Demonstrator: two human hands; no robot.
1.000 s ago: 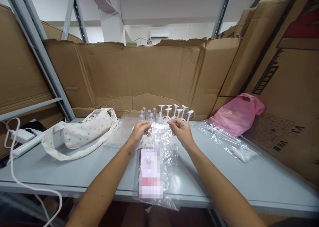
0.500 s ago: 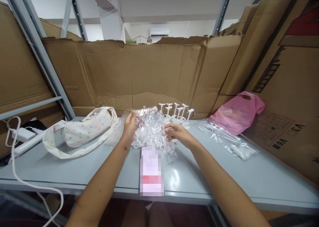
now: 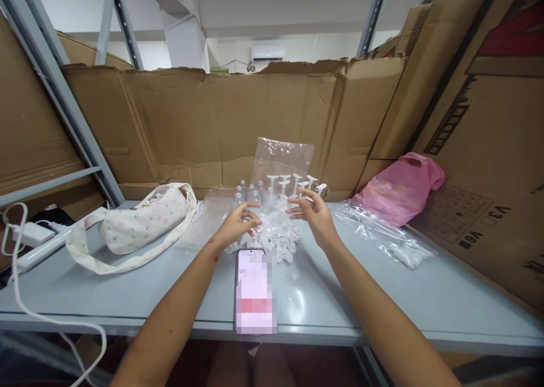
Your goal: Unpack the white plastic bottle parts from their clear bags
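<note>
My left hand (image 3: pixel 238 224) is open, its fingers curved loosely above a pile of small white plastic caps (image 3: pixel 285 246). My right hand (image 3: pixel 313 212) is open too, fingers spread, just right of the pile. Neither hand holds anything that I can see. Behind the hands, a clear plastic bag (image 3: pixel 283 157) stands up near the cardboard; whether it is in the air or resting on something I cannot tell. Several small clear bottles (image 3: pixel 254 194) stand beyond my left hand. White pump heads (image 3: pixel 296 180) rise beyond my right hand, which partly covers them.
A phone (image 3: pixel 256 293) lies in front of the caps near the table edge (image 3: pixel 170 326). To the left are a floral white bag (image 3: pixel 144 225) and a white cable (image 3: pixel 59 317). A pink bag (image 3: pixel 397 188) and clear plastic packaging (image 3: pixel 391 237) lie right. Cardboard (image 3: pixel 229 120) walls the back.
Both hands have let go of the clear plastic bag, which is now farther back and higher. My hands are apart with fingers spread, and the caps and bottles are uncovered.
</note>
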